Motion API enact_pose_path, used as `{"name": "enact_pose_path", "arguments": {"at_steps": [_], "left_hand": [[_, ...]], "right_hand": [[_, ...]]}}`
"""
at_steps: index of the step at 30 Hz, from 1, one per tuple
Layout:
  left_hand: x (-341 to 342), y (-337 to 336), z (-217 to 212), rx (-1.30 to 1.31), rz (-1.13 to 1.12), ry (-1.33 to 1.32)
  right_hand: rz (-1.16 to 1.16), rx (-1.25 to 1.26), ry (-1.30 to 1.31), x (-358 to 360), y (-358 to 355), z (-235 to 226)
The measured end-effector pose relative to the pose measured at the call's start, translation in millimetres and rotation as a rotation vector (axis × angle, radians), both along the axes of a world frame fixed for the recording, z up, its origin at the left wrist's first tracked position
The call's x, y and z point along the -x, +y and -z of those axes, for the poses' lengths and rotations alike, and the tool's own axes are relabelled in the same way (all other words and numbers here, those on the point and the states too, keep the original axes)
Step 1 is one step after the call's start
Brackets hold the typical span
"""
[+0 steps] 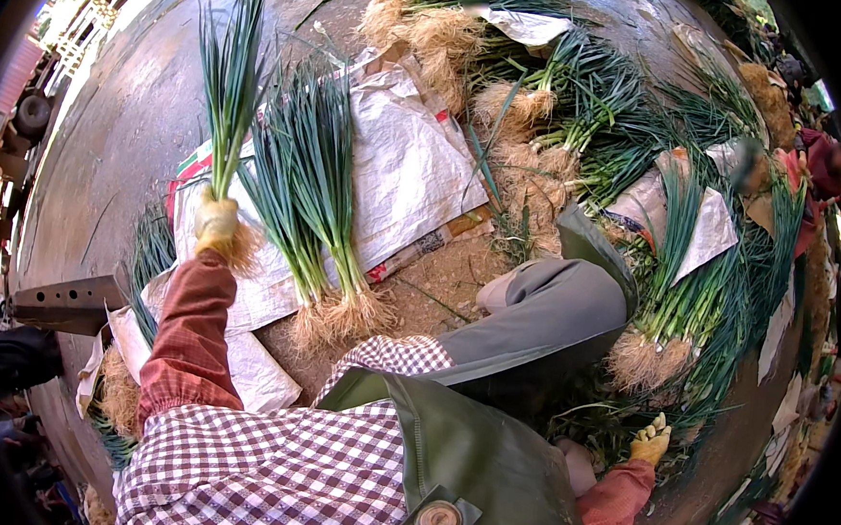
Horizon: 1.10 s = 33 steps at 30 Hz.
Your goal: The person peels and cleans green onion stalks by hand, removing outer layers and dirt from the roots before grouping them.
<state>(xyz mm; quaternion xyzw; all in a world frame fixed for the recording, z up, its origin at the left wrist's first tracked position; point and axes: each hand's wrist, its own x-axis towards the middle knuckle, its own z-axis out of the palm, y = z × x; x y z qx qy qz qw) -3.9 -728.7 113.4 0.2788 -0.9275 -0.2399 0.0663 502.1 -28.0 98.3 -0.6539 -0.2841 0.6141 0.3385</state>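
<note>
My left hand [216, 223], in a yellow glove, is closed round the lower stems of a bunch of spring onions [230, 97]. The bunch stands upright, its long green leaves pointing away from me and pale roots hanging below my fist. Just right of it, two more bunches of spring onions [323, 199] lie side by side on a white woven sack [413, 156], roots toward me. My right hand [650, 442], also gloved in yellow, is low at the right beside loose green leaves. Its fingers are slightly bent and apart, with nothing visible in them.
Large heaps of spring onions [613, 111] lie at the far right, with a rooted pile [655, 359] by my bent knee [572, 301]. A dark metal bar [70, 301] juts in at the left, near more onions [155, 246]. Another person's red sleeve [816, 171] shows at the right edge.
</note>
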Motion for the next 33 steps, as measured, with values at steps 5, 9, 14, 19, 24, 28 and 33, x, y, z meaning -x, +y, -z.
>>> {"name": "enact_pose_path", "arguments": {"at_steps": [5,9,14,19,24,28,33], "left_hand": [[-81.6,23.0,167.8,0.050,-0.010,-0.504],[-87.6,59.0,229.7,-0.397,0.068,-0.709],[-52.6,-29.6,267.8,-0.865,-0.196,-0.807],[7.3,85.3,216.6,-0.305,0.064,-0.435],[85.1,237.5,154.8,-0.533,0.545,-0.112],[65.7,428.0,60.6,-0.749,0.967,-0.112],[-35.2,607.7,16.5,-1.035,1.291,-0.215]], "right_hand": [[-0.339,0.040,-0.121,60.1,-33.5,17.7],[-0.662,-0.136,-0.240,111.8,-71.0,17.7],[-1.115,-0.092,-0.255,181.8,-102.2,16.8],[-0.915,-0.586,-0.679,121.2,-33.8,24.4],[-0.759,-0.751,-1.039,130.6,12.4,15.9],[-0.753,-0.604,-1.338,149.3,-3.5,54.6],[-0.397,-0.192,-0.499,152.1,57.9,49.4]]}}
